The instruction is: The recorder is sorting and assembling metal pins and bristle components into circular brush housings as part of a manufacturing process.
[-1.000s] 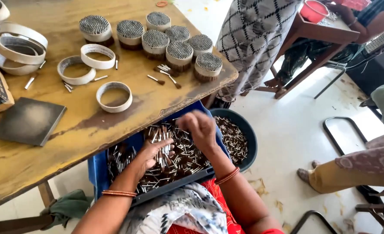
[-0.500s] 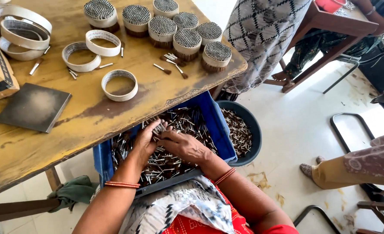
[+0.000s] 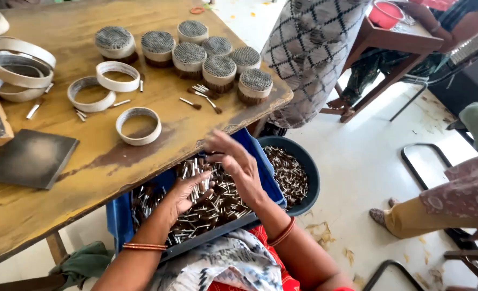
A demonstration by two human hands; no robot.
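A blue crate [image 3: 121, 214] on my lap is full of small metal-tipped sticks [image 3: 217, 207]. My left hand [image 3: 188, 189] is cupped palm up over the crate, holding a bunch of those sticks. My right hand [image 3: 238, 161] hovers just above and to the right of it, fingers spread, touching the bunch. On the yellow wooden table [image 3: 93, 172] ahead stand several round bundles of packed sticks [image 3: 219, 73] and a few empty white rings [image 3: 138, 125]. A few loose sticks [image 3: 202, 97] lie beside the bundles.
A dark round tub [image 3: 308, 172] holding more sticks sits on the floor to the right of the crate. A grey flat slab [image 3: 30, 159] lies on the table's left. Another person in patterned cloth [image 3: 317, 48] stands past the table's corner. Someone's leg [image 3: 438, 210] is at right.
My left hand has turned palm up with a bunch of sticks gathered in it. My right hand has lifted off the pile and now rests over that bunch.
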